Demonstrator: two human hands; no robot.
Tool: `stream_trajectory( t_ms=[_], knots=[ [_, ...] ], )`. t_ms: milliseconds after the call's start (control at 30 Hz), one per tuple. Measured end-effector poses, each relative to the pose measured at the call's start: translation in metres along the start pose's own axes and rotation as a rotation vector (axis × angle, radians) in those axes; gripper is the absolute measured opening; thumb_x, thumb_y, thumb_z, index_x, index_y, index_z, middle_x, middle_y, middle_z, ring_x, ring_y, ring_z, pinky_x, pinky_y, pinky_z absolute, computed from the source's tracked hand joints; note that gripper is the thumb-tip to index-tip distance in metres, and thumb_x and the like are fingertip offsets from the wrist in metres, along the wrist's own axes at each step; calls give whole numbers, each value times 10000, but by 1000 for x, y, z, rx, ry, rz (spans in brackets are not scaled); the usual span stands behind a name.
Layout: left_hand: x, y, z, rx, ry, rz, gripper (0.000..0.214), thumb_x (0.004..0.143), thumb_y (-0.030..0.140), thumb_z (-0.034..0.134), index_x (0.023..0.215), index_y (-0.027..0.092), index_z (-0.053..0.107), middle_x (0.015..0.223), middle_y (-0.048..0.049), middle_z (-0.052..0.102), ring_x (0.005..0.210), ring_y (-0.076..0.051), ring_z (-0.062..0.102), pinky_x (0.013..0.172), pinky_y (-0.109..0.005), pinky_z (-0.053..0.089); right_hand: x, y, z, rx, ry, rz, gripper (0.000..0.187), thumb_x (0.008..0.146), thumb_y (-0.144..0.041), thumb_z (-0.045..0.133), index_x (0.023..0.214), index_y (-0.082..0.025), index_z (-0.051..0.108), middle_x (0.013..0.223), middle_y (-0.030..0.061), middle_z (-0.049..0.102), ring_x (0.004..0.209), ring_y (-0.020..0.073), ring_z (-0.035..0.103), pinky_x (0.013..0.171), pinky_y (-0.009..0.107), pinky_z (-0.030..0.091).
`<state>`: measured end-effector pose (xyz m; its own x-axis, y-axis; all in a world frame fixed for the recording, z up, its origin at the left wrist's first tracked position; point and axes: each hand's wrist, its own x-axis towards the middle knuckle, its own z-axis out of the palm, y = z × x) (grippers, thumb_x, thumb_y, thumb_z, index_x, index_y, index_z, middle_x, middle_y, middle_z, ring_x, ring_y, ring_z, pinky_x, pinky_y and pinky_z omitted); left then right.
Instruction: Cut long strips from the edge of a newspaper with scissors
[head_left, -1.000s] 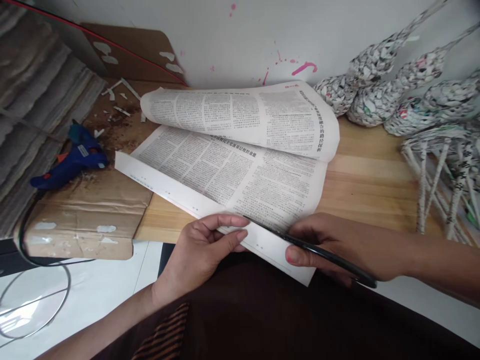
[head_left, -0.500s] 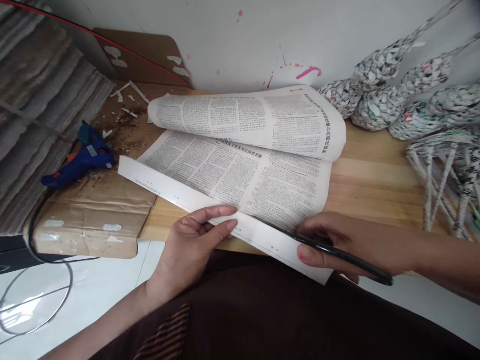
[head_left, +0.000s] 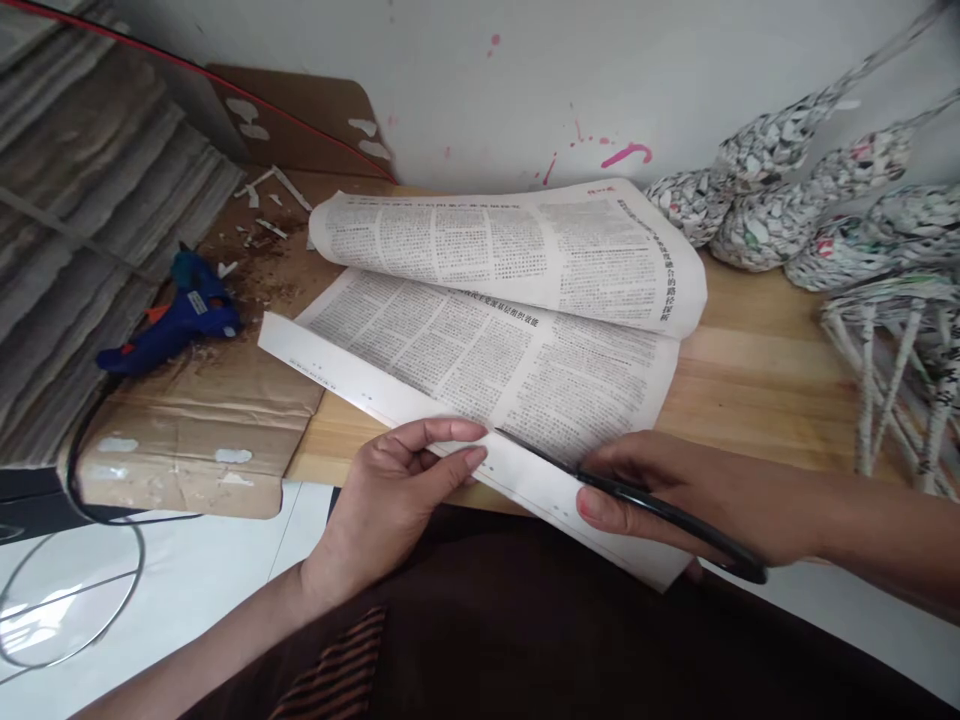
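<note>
A folded sheet of newspaper [head_left: 480, 340] lies open on the wooden table, its upper leaf bowed up and its near edge folded into a white strip [head_left: 330, 375]. My left hand [head_left: 405, 490] pinches this strip between thumb and fingers near its middle. In my right hand [head_left: 675, 490] is a pair of black-handled scissors [head_left: 667, 505]. Their dark blade lies along the fold, with the tip just right of my left fingertips. Part of the scissors is hidden by the paper and my fingers.
At left, a blue glue gun [head_left: 180, 320] rests on cardboard [head_left: 217, 420] with paper scraps, beside a tall stack of newspapers [head_left: 97, 220]. Woven paper pieces [head_left: 757, 215] and a paper-stick frame [head_left: 892, 370] stand right on the wooden table [head_left: 757, 370]. A wire hoop [head_left: 139, 570] shows lower left.
My right hand and the scissors have moved left along the fold, closer to my left fingertips. My left hand keeps its pinch. The whole view has shifted slightly.
</note>
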<state>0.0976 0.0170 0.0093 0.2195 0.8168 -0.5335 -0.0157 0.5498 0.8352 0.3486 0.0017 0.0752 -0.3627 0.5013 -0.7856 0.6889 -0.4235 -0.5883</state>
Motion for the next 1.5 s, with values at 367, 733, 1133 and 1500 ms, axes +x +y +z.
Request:
stream_trajectory(
  t_ms=[367,733,1133,1500],
  knots=[
    [0,-1,-1,-3,-33,-10,284,686,319,857,918,196,748,741,3,735,625,-70,631,605,-153,497,2,9,1,3,-23,-6,516,806,-697,619,795,-181,599,646,-14,525,513,105,440,442,219,374],
    [-2,-2,2,-43,-80,-26,228,713,285,843,905,204,751,683,30,722,518,-25,562,493,-112,426,8,-8,-1,-44,62,-19,612,742,-780,605,871,-187,684,745,39,606,642,169,519,510,252,397],
    [-1,-7,3,-32,-90,-29,223,707,297,846,894,213,757,751,17,739,576,-37,598,538,-117,450,13,10,2,-15,-5,-86,404,848,-586,644,780,-192,588,693,-26,489,608,115,405,557,236,357],
    [2,2,-10,-70,99,8,409,675,308,856,1042,187,722,790,-23,728,697,-136,667,605,-211,524,5,14,-4,-108,49,-20,466,800,-652,654,779,-189,604,684,-23,473,594,115,370,498,234,301]
  ],
)
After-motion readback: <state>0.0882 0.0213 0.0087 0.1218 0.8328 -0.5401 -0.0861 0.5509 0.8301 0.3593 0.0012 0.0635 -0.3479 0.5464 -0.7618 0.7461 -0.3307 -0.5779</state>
